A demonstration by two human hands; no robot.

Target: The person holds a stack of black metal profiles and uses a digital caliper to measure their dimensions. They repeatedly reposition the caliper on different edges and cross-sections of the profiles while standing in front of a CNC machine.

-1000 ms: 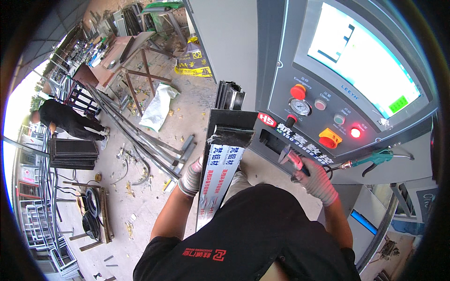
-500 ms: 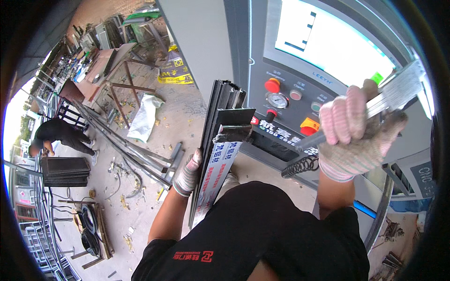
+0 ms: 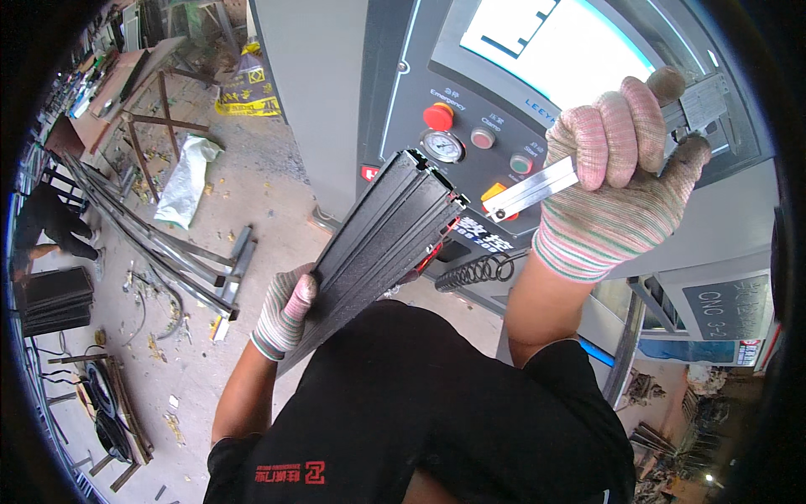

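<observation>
A long dark grey metal profile (image 3: 382,223) stands tilted at my left side, its hollow, ribbed end pointing up toward the machine panel. Around its lower left edge my left hand (image 3: 285,311), in a striped knit glove, is closed. In my right hand (image 3: 617,189), gloved the same way, is a silver caliper (image 3: 537,189). The caliper's plain beam end sticks out toward the profile, and its jaw end shows beyond my thumb and fingertips. Beam and profile end are apart. My right palm hides the caliper's middle.
Ahead is a grey machine panel with a bright screen (image 3: 554,42), a red emergency button (image 3: 438,115) and a pressure gauge (image 3: 442,145). A black coiled cord (image 3: 478,270) hangs below. Metal bars (image 3: 159,227) and a white sack (image 3: 189,181) lie on the floor; another person (image 3: 54,223) is far left.
The profile has turned: its white printed film faced me earlier, and now a bare dark side shows. My right hand and the caliper have come nearer. The view has shifted to the right.
</observation>
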